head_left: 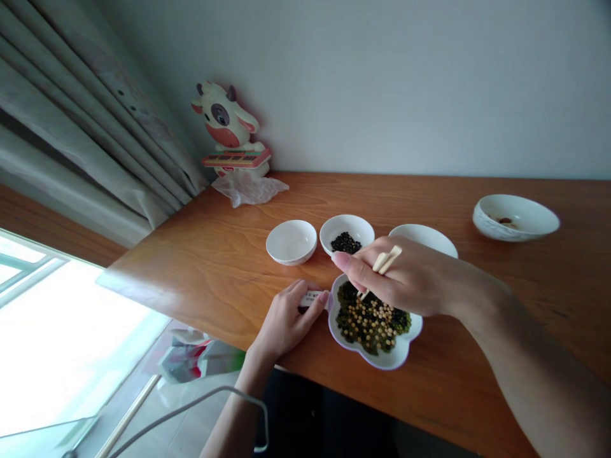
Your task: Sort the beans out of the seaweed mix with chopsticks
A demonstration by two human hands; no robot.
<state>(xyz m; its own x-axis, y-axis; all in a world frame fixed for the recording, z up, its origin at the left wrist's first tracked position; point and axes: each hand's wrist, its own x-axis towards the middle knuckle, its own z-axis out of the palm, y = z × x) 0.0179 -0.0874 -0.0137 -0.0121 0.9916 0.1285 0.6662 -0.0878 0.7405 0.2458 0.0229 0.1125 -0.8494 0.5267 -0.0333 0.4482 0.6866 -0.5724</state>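
Note:
My right hand (405,273) is closed around a pair of wooden chopsticks (387,259), whose tips point down into a white flower-shaped dish (389,362). In that dish lie mixed beans, pale round ones (370,318) among dark and green ones. My left hand (291,318) pinches something by the dish's left edge: a small pale piece with printed marks (312,298), perhaps the dish's handle. Just behind the dish stands a small white bowl (360,228) with black beans (345,243) inside. Another white bowl (424,235) is partly hidden behind my right hand.
An empty-looking white bowl (291,242) stands to the left of the black beans. Far right is a larger white bowl (525,219) with brown bits inside. A toy cow with a keyboard (231,130) and a crumpled plastic bag (248,189) sit at the back left, near the curtain (86,114).

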